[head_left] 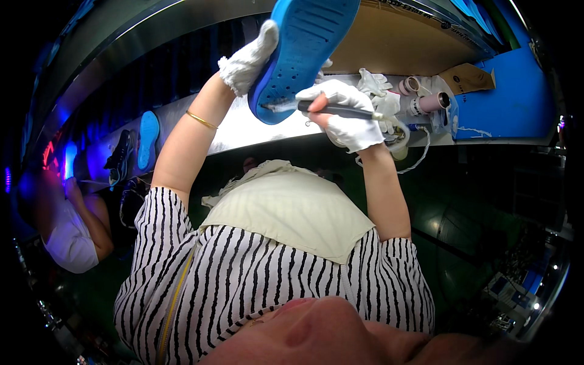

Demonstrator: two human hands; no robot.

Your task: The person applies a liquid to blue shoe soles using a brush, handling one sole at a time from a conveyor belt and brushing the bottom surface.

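Observation:
A blue shoe sole (307, 48) is held up over the lit white bench, its inner face with ridges and small holes toward me. My left hand (252, 58), in a white glove, is closed around the sole's left edge; white fingertips show at its right edge. My right hand (351, 115), also gloved but with bare thumb and finger showing, grips a black-handled brush (338, 110). The pale tip of the brush touches the sole near its lower rounded end. A thin tube or cord seems to run from the brush's rear, though the join is partly hidden.
Right of my hand are crumpled white gloves (377, 85), pink cylindrical containers (433, 102), a cardboard piece (467, 79) and a blue panel (517, 100). Another blue sole (148, 140) and a dark shoe (120, 157) are at left, near another person (73, 237).

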